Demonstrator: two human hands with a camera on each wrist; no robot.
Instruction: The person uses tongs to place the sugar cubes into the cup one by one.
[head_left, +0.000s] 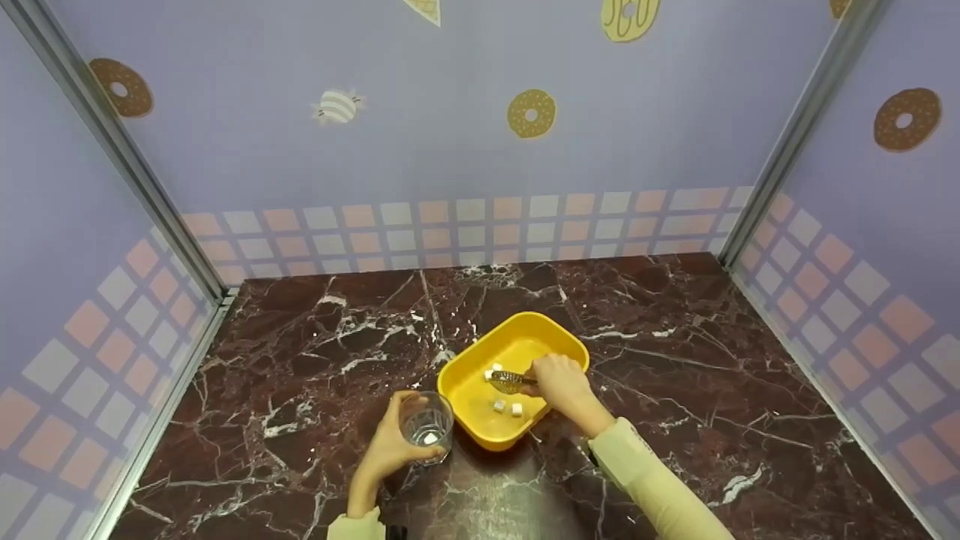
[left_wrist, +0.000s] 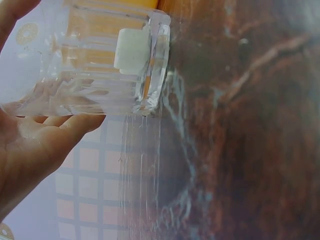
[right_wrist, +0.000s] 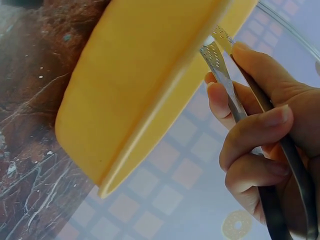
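My left hand [head_left: 390, 446] grips a clear drinking glass [head_left: 442, 420] on the near left, fingers and thumb around its sides. One white cube [left_wrist: 132, 51] lies at the bottom of the glass, seen through its wall in the left wrist view. My right hand [head_left: 562, 386] holds metal tongs [right_wrist: 237, 107] with perforated ends over the yellow basin [head_left: 495, 442]. The tong tips are down inside the basin, right at some white cubes; a bit of white shows between them in the right wrist view. More white cubes [head_left: 517, 410] lie on the basin floor nearer me.
The basin stands just right of the glass on a dark red marbled table [head_left: 675, 390]. A lilac wall [head_left: 435, 157] with pastel tiles and sweets closes off the back, and similar side walls rise left and right.
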